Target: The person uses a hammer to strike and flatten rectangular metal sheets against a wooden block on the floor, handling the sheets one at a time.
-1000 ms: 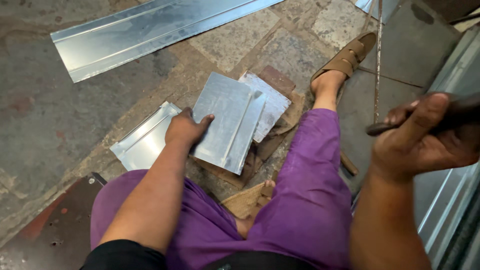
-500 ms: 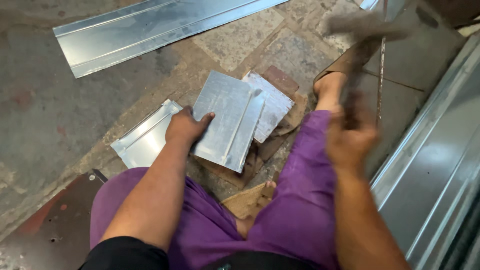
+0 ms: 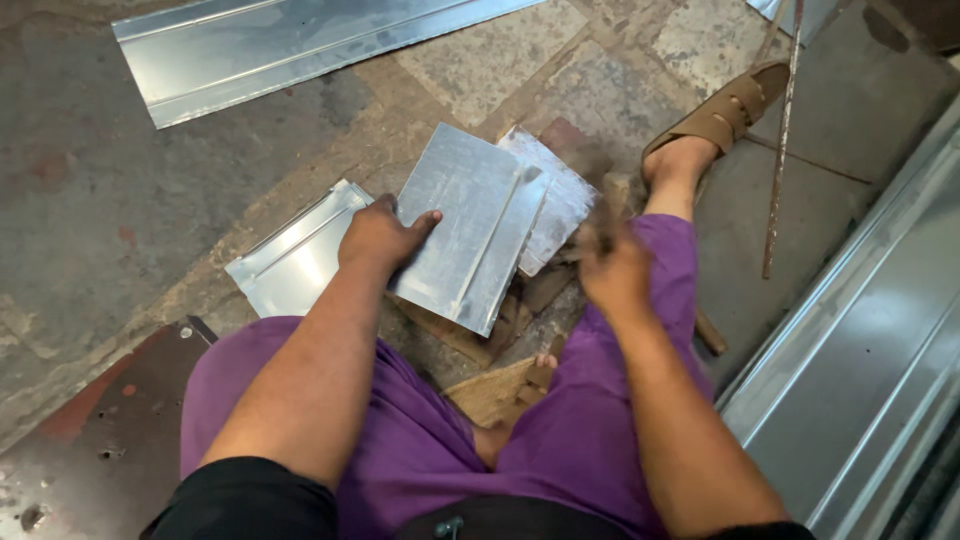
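Pressing down with our left hand [image 3: 378,236], we keep the fingers spread flat and open on the near-left corner of a square metal sheet [image 3: 470,225]; nothing is gripped, the palm just bears on it. The sheet is shiny grey, creased along one side, and lies tilted on a wooden block [image 3: 470,335] that shows under its lower edge, below our fingertips.

Left of and beneath our left fingers lies a second folded metal piece [image 3: 290,262], partly under the wrist. Beyond the square sheet, away from our fingertips, a third small sheet [image 3: 555,195] sticks out, overlapped by the first.

Our right hand [image 3: 615,270] is motion-blurred. The fingers look curled closed around something dark, maybe a tool handle, but we cannot tell what it is. It sits just right of the sheets, above our purple trouser leg [image 3: 610,440].

Past the right fingers, a foot in a brown sandal [image 3: 722,112] rests on the stone floor [image 3: 90,200]. A thin rusty rod [image 3: 782,150] stands right of the sandal. Far beyond the left fingers, a long metal strip [image 3: 300,45] lies on the floor. Another long metal panel [image 3: 870,360] runs along the right side. A dark rusty plate [image 3: 90,450] sits near-left of our left elbow.

No packages, labels or signs show.
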